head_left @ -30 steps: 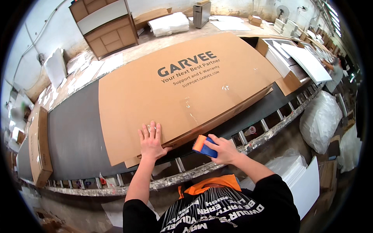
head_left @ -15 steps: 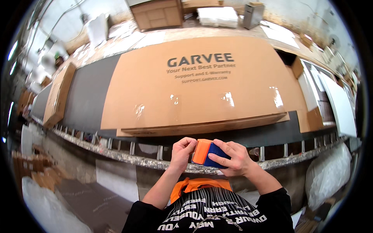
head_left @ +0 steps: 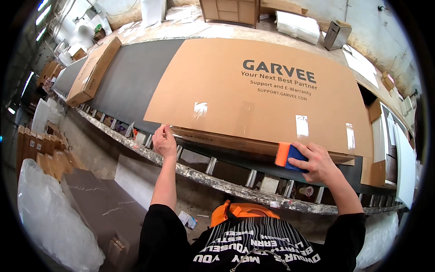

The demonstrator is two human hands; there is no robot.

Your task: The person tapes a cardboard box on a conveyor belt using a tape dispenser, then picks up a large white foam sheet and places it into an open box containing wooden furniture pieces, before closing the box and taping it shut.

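Observation:
A large flat cardboard box (head_left: 204, 81) with dark printing lies in front of me, its long near edge towards me. My right hand (head_left: 315, 163) holds an orange-and-blue tape dispenser (head_left: 291, 157) against the box's near side, right of the middle. At the left end of that edge, my left hand (head_left: 164, 142) is closed in a pinch, with a small shiny bit of clear tape (head_left: 176, 135) at its fingertips. Between my hands the tape is too faint to follow. Several clear tape strips (head_left: 302, 126) run down over the box's near edge.
Under the box runs a dark conveyor belt (head_left: 129, 72) with a paint-spattered side rail (head_left: 226, 186). A narrower carton (head_left: 94, 72) sits farther left on it. To the right stands an open carton (head_left: 378, 149) with white panels. Wrapped bundles (head_left: 50, 217) and brown boards are at lower left.
My hands have parted: the left went from the dispenser to the box's left near edge, the right carried the dispenser rightward and up against the box. The view has shifted and tilted.

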